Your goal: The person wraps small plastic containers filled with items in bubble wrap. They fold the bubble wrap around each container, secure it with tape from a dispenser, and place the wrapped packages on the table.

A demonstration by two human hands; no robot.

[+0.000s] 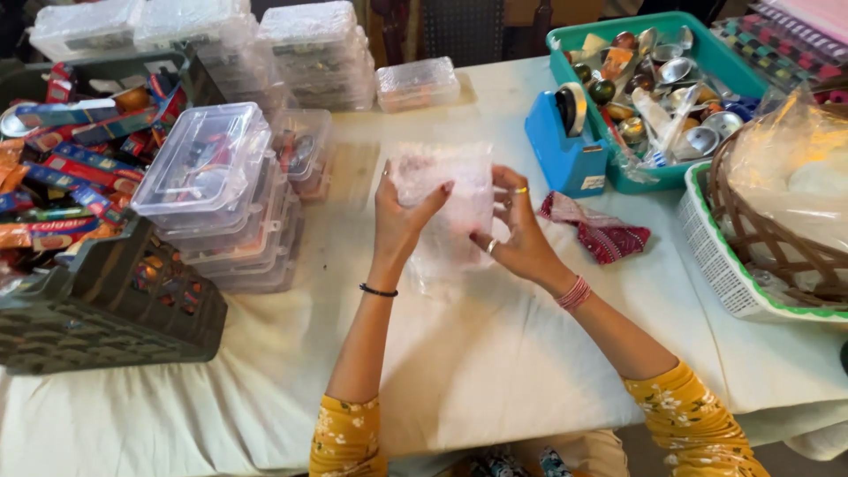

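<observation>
Grip: left hand (399, 219) and right hand (519, 231) both pinch a clear plastic bag (449, 199), thumb against fingers, one hand on each side edge. The bag is held up above the white tablecloth (495, 353), table centre. Its contents are blurred; cannot tell whether it is empty or filled.

Progress, judged: bag in hand and being handled at its sides; not sealed or set down.

Outward:
- 3 o'clock of the bag: crumpled red patterned cloth (596, 228) lying on the table.
- 1 o'clock: blue tape dispenser (565, 141); behind it a teal tray (565, 40) of small metal bowls, spoons and mixed items.
- 3–4 o'clock, far: white mesh basket (715, 256) holding a wicker basket wrapped in film.
- 9 o'clock: stacked clear lidded boxes (212, 177), small items inside.
- 9–10 o'clock, table edge: dark crate (106, 309) full of coloured packets.
- 11–12 o'clock: more clear boxes (309, 44), stacked.
</observation>
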